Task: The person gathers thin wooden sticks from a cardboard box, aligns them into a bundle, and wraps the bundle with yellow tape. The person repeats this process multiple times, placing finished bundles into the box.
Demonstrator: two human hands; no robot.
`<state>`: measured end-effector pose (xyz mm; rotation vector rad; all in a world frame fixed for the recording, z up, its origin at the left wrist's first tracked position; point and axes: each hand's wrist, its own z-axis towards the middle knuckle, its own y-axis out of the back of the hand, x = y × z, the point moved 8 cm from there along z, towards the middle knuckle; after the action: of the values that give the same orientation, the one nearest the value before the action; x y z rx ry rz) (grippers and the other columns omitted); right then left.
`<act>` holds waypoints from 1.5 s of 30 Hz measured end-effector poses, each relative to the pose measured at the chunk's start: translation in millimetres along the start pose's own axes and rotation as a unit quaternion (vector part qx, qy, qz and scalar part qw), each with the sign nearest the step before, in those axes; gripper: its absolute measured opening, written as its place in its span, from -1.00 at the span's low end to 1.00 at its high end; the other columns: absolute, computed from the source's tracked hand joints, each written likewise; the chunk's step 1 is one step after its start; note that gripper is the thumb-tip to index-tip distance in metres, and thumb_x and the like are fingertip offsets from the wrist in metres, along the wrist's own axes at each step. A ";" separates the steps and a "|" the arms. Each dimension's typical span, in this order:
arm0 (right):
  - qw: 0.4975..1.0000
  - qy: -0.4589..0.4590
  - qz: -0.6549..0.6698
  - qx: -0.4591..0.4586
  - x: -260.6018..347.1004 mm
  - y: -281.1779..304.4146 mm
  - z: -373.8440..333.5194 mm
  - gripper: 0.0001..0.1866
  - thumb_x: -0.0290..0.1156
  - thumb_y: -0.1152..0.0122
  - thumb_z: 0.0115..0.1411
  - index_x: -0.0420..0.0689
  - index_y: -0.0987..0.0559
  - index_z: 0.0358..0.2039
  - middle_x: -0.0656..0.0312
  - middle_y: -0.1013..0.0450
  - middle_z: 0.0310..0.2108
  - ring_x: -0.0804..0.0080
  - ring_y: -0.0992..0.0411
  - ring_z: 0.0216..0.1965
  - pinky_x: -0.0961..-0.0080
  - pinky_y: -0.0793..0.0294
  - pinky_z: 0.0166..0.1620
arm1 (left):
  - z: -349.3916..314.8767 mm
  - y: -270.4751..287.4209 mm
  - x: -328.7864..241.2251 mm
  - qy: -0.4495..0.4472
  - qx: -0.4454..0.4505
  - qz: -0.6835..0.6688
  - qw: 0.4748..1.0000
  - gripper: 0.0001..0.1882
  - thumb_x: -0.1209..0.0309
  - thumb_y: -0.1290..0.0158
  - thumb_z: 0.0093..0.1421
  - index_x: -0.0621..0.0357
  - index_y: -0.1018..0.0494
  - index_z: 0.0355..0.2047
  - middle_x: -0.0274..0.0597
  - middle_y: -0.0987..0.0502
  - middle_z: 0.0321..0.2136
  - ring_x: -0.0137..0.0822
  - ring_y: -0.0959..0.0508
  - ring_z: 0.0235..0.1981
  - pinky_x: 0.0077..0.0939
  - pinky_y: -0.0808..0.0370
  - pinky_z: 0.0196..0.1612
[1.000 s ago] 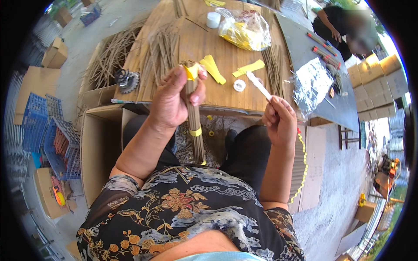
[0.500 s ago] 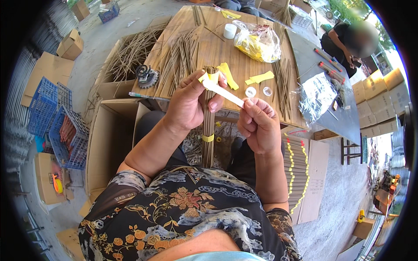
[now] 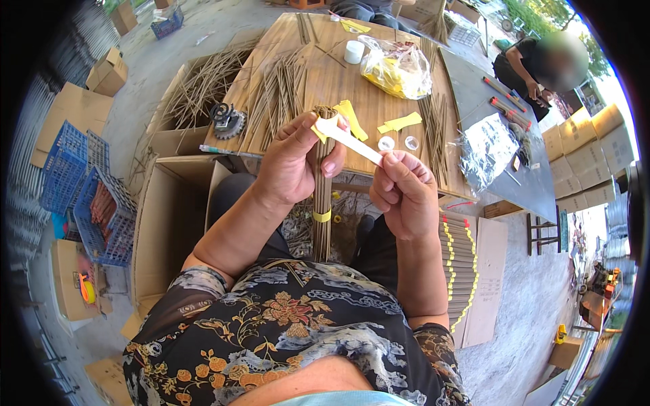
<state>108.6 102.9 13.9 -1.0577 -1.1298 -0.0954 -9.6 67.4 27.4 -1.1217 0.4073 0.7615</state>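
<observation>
Here's the left hand (image 3: 288, 162), raised, forearm slanting up from the lower left, its fingers curled right around an upright bundle of thin brown sticks (image 3: 322, 193) and clamped on it near the top, fingertips showing on the bundle's right side. And the right hand (image 3: 408, 193), well to the right of the bundle, forearm nearly straight up, thumb and forefinger pinched together on the end of a narrow white strip (image 3: 362, 147), the other fingers curled in beneath. That strip runs straight, sloping from the right fingers up to the bundle's top, meeting a yellow paper wrap (image 3: 321, 134) right beside the left thumb. Below the left fingers, a narrow yellow band (image 3: 322, 217) circles the bundle. Beyond the bundle spreads a brown wooden desk (image 3: 328, 84); just right of the bundle's top lies a flat yellow paper piece (image 3: 352, 122), with two small round white rolls (image 3: 386, 143) farther right.
</observation>
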 end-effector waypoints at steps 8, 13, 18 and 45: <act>1.000 -0.006 0.019 -0.011 -1.7 8.0 -3.4 -0.87 -0.46 0.03 0.16 -0.23 -0.45 -0.44 0.35 -0.25 -0.69 0.70 -0.05 -0.74 0.73 -0.07 -0.68 | 1.4 5.3 -1.4 0.002 -0.027 -0.010 1.000 -0.59 0.11 0.16 0.19 0.30 -0.32 -0.29 -0.19 -0.28 -0.36 -0.53 -0.26 -0.69 -0.69 -0.21 -0.61; 1.000 -0.004 0.001 -0.004 -1.6 2.3 2.7 -0.87 -0.46 0.03 0.16 -0.23 -0.46 -0.45 0.35 -0.25 -0.69 0.70 -0.05 -0.74 0.73 -0.08 -0.68 | 2.9 4.3 3.2 -0.001 -0.007 0.008 1.000 -0.59 0.11 0.15 0.19 0.29 -0.32 -0.29 -0.19 -0.29 -0.35 -0.54 -0.25 -0.69 -0.70 -0.21 -0.62; 0.999 -0.001 -0.001 -0.032 -5.8 21.4 1.4 -0.85 -0.46 0.04 0.16 -0.26 -0.47 -0.41 0.34 -0.26 -0.69 0.69 -0.06 -0.75 0.72 -0.08 -0.69 | 7.4 11.5 3.0 -0.001 -0.042 -0.006 0.999 -0.58 0.09 0.12 0.17 0.29 -0.33 -0.30 -0.20 -0.29 -0.35 -0.55 -0.25 -0.69 -0.70 -0.20 -0.62; 0.688 0.273 -0.625 -0.248 2.2 127.0 53.8 -0.70 -0.31 -0.16 0.02 -0.15 -0.50 -0.22 0.11 -0.39 -0.19 0.21 -0.31 -0.10 0.41 -0.26 -0.04 | 27.3 36.6 27.9 0.005 -0.127 0.105 0.986 -0.77 0.29 0.01 0.14 0.24 -0.40 -0.38 -0.32 -0.37 -0.56 -0.50 -0.32 -0.64 -0.71 -0.23 -0.58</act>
<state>142.4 211.5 -64.1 -0.4271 -1.0788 -1.7845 -19.1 110.0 -3.6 -1.3355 0.4501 1.0145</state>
